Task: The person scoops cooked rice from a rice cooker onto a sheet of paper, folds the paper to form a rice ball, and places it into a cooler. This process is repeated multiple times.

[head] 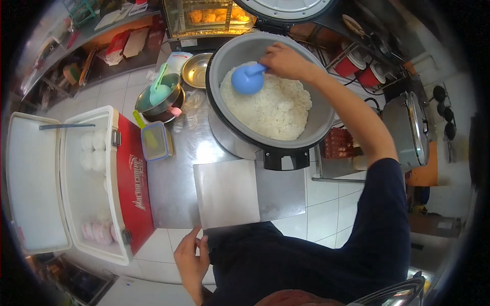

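My right hand [281,61] grips the short handle of a blue plastic rice scoop [247,80]. The scoop's rounded back faces up, at the left part of the white cooked rice [275,111]. That rice lies in the grey inner pot of a large rice cooker [218,118], whose lid [287,8] stands raised at the back. On the steel table [172,191], in front of the cooker, lies a pale sheet of wrapping paper [229,193]. My left hand [192,252] is by the table's near edge, close to the sheet's lower left corner. Whether its fingers pinch anything is unclear.
Left on the table are a lidded plastic container [157,141], a metal bowl [143,101] holding a turquoise ladle [159,93], and a brass-toned bowl [195,70]. A red cooler box [132,179] stands open with white wrapped bundles [93,151]. Behind is a lit display of fried food [218,16].
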The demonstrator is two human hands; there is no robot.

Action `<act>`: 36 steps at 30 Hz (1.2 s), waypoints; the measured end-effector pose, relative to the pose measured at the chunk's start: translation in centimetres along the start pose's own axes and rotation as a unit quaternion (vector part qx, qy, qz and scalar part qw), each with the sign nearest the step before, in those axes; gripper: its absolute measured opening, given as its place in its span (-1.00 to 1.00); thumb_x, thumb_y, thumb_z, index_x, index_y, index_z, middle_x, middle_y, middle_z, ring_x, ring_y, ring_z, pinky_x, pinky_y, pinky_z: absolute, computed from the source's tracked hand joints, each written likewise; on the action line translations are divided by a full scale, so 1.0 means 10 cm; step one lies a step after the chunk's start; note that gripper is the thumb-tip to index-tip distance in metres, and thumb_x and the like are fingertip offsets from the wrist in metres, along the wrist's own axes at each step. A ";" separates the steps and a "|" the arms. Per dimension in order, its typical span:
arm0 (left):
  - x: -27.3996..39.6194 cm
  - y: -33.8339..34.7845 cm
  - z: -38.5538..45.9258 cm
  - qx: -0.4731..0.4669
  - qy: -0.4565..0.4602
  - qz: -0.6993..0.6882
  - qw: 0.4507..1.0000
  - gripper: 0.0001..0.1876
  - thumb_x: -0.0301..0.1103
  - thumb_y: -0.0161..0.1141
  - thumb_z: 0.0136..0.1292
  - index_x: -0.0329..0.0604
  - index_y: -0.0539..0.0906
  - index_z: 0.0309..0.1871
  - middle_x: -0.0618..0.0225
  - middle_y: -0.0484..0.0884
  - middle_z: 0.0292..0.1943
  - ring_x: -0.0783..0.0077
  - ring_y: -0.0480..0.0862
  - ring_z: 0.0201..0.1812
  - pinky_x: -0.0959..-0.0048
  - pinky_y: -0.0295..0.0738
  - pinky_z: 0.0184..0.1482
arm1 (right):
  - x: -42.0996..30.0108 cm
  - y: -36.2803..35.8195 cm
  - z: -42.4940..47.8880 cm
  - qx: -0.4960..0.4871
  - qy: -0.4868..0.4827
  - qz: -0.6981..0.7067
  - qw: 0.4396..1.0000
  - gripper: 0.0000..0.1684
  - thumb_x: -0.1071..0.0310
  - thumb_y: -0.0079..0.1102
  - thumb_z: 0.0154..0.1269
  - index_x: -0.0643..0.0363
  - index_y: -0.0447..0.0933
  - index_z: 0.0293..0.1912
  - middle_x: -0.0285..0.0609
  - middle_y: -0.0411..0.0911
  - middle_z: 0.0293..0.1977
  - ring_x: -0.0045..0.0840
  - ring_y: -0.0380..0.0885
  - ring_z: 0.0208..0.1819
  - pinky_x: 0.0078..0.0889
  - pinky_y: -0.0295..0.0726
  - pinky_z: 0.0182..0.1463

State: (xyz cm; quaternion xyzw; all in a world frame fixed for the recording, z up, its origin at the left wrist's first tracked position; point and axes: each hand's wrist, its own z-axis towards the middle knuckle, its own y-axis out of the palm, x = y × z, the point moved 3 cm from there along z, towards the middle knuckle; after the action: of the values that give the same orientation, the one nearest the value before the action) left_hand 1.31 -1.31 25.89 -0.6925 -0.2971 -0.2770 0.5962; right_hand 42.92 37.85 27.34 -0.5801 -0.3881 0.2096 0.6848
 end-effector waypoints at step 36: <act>1.17 1.79 1.46 -0.073 0.091 -0.365 0.924 0.47 -0.46 0.37 0.10 0.05 -0.80 0.62 -0.11 -0.44 0.73 -0.03 -0.14 0.71 0.02 0.04 0.64 | -1.33 -0.17 -0.14 -0.207 0.195 0.346 0.894 -0.77 0.47 0.16 0.32 0.46 0.69 -0.20 0.24 0.64 -0.03 0.08 0.75 -0.08 0.05 0.76 -0.04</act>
State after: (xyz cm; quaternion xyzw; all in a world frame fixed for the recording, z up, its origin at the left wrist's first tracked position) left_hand 22.87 12.11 20.74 -0.5500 -0.4522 -0.5582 0.4260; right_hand 35.61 26.76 25.09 -0.8354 -0.0560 0.2312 0.4955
